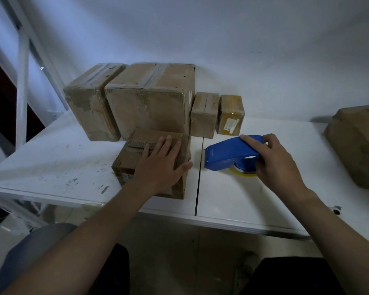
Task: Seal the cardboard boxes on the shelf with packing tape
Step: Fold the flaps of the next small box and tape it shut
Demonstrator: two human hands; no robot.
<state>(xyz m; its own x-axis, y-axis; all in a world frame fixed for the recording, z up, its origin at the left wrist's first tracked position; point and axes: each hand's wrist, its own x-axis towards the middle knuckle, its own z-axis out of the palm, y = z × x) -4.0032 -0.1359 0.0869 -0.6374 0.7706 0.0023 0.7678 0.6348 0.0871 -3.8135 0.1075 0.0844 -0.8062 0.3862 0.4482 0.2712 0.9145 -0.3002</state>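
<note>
Along the back of the scuffed white shelf board [51,158], against the pale wall, stand four cardboard boxes in a row: a tall brown box with tape down its top [92,103], a bigger taped brown box [151,99] touching it, then a small box with a centre seam [203,114] and a smaller yellowish box wrapped in clear tape [230,113]. A crumpled brown cardboard lump [356,145] sits well apart at the far right edge. In front of the big box, touching it, lies the low worn brown cardboard box [136,158] I am working on, near the front edge of the shelf and just left of the dark gap between the two boards. My left hand [162,165] lies flat on its top, fingers spread wide, thumb over its right edge. My right hand [273,160] is wrapped around the blue plastic tape dispenser [228,154], which rests on the right board beside the box with its yellowish tape roll [242,172] lying on the surface. Its long axis runs left to right, and its squared front end points toward the box.
</note>
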